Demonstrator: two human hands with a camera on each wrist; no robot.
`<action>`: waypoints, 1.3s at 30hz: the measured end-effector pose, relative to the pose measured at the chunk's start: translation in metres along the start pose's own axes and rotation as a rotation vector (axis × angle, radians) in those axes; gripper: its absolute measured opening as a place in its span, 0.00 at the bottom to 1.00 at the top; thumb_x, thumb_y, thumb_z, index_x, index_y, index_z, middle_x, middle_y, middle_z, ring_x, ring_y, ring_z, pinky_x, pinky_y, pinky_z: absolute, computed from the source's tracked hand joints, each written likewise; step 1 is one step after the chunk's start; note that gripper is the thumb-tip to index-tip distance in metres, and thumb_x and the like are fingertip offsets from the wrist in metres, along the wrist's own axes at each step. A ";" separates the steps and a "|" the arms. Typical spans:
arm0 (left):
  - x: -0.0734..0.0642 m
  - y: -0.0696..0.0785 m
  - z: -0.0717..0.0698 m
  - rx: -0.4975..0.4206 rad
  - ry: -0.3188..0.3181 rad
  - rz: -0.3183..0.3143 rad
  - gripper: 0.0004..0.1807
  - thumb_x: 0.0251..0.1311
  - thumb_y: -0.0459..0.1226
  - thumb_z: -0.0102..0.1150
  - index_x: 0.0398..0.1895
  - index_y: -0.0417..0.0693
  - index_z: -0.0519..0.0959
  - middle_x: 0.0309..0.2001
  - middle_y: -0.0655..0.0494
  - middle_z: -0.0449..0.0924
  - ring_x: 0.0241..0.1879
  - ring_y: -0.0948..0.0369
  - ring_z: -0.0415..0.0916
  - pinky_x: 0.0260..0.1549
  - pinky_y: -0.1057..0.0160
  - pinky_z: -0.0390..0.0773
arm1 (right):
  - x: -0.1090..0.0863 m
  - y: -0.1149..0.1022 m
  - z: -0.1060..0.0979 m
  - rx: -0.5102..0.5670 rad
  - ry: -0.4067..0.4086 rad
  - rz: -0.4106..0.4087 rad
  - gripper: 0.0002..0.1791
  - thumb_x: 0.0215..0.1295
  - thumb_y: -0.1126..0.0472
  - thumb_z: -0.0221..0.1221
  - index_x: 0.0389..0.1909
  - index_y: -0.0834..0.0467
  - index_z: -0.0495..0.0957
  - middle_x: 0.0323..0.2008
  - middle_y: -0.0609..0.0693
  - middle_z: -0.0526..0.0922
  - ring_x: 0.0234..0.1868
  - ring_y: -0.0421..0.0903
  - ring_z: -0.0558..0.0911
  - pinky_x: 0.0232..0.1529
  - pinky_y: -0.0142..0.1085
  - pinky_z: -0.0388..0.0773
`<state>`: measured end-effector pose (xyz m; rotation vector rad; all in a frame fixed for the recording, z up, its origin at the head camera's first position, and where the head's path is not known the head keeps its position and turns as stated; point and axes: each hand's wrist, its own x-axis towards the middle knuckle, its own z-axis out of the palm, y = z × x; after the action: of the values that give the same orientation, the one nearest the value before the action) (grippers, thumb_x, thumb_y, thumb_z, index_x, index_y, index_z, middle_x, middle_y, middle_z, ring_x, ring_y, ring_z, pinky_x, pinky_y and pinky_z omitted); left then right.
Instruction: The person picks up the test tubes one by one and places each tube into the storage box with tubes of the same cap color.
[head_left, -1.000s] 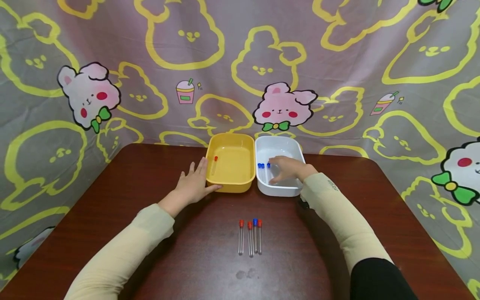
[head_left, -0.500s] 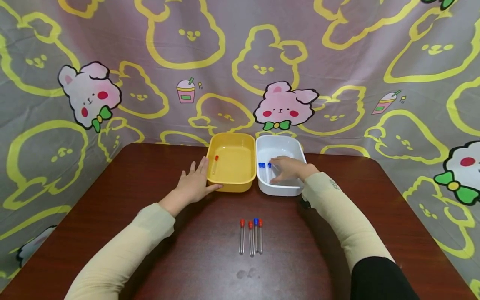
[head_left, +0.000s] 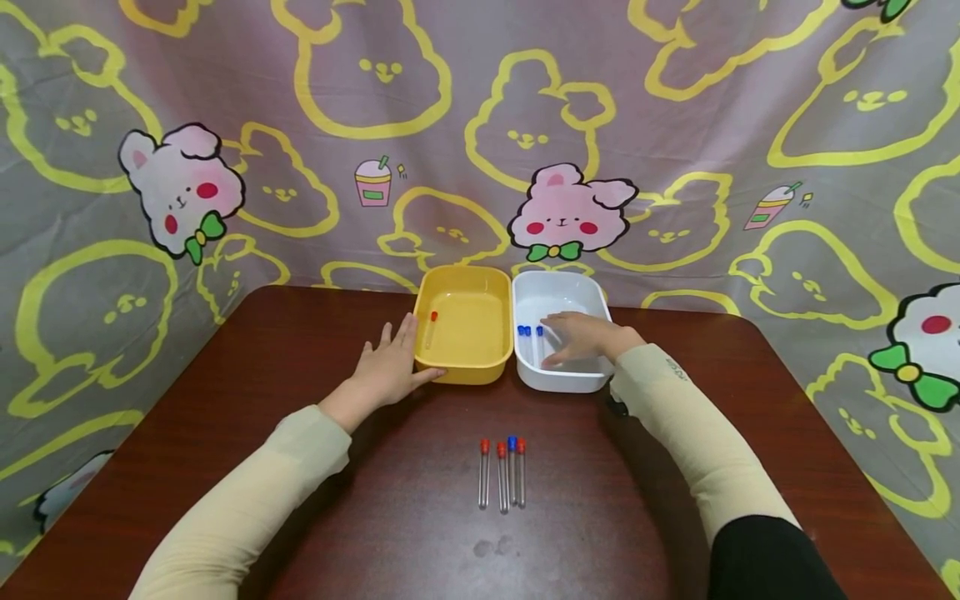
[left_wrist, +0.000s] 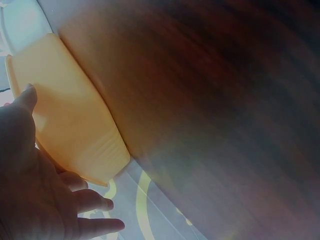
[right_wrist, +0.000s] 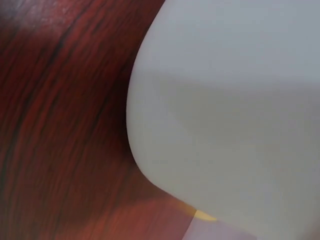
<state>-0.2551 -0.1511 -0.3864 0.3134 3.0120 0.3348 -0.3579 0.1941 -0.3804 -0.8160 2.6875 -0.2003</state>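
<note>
My left hand rests with spread fingers at the left front corner of the yellow bin. In the left wrist view its thumb lies along the side of the yellow bin. Inside that bin lies one red-capped test tube. My right hand reaches into the white bin, fingers and thumb parted. Just left of its fingertips lies a blue-capped test tube, with two more blue-capped tubes beside it. Only the white bin's outer wall fills the right wrist view; the hand is hidden there.
In front of the bins, several test tubes lie side by side on the dark wooden table: three red-capped tubes and one blue-capped tube. A patterned curtain hangs close behind the bins and around the table's sides.
The right forearm has shifted slightly right, and its fingertips sit a little farther from the nearest blue cap. The left hand stays at the yellow bin.
</note>
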 end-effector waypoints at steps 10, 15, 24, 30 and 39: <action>0.002 -0.001 0.002 0.001 0.005 0.007 0.60 0.68 0.65 0.55 0.83 0.38 0.36 0.82 0.41 0.36 0.78 0.36 0.40 0.70 0.31 0.51 | -0.007 -0.004 -0.005 0.013 0.092 -0.027 0.43 0.66 0.44 0.69 0.77 0.58 0.66 0.74 0.59 0.66 0.75 0.59 0.63 0.74 0.53 0.58; 0.002 -0.001 0.002 0.001 0.002 0.001 0.61 0.67 0.65 0.56 0.83 0.38 0.35 0.82 0.41 0.35 0.78 0.37 0.39 0.70 0.32 0.51 | -0.017 -0.009 -0.010 0.047 0.169 -0.070 0.37 0.69 0.50 0.66 0.75 0.60 0.68 0.72 0.60 0.69 0.74 0.59 0.66 0.73 0.54 0.59; 0.001 -0.001 0.001 0.004 -0.001 -0.001 0.61 0.68 0.65 0.55 0.83 0.38 0.34 0.82 0.41 0.35 0.78 0.37 0.39 0.70 0.32 0.51 | -0.032 -0.018 -0.015 0.044 0.228 -0.100 0.34 0.72 0.53 0.64 0.74 0.60 0.68 0.72 0.60 0.70 0.73 0.59 0.68 0.71 0.55 0.62; 0.001 -0.001 0.000 -0.004 -0.004 -0.003 0.61 0.68 0.65 0.55 0.83 0.38 0.34 0.82 0.42 0.35 0.78 0.37 0.39 0.70 0.32 0.50 | -0.040 -0.027 -0.016 0.046 0.279 -0.154 0.32 0.72 0.55 0.64 0.73 0.61 0.71 0.70 0.59 0.74 0.71 0.57 0.71 0.70 0.53 0.65; 0.001 -0.002 0.001 0.001 0.000 0.001 0.61 0.68 0.65 0.55 0.83 0.38 0.34 0.82 0.41 0.36 0.78 0.36 0.39 0.70 0.31 0.50 | -0.056 -0.042 -0.018 0.086 0.339 -0.207 0.30 0.71 0.55 0.65 0.71 0.61 0.73 0.67 0.58 0.77 0.67 0.55 0.76 0.67 0.53 0.70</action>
<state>-0.2565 -0.1520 -0.3882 0.3154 3.0123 0.3334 -0.2992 0.1917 -0.3391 -1.1208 2.8728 -0.5436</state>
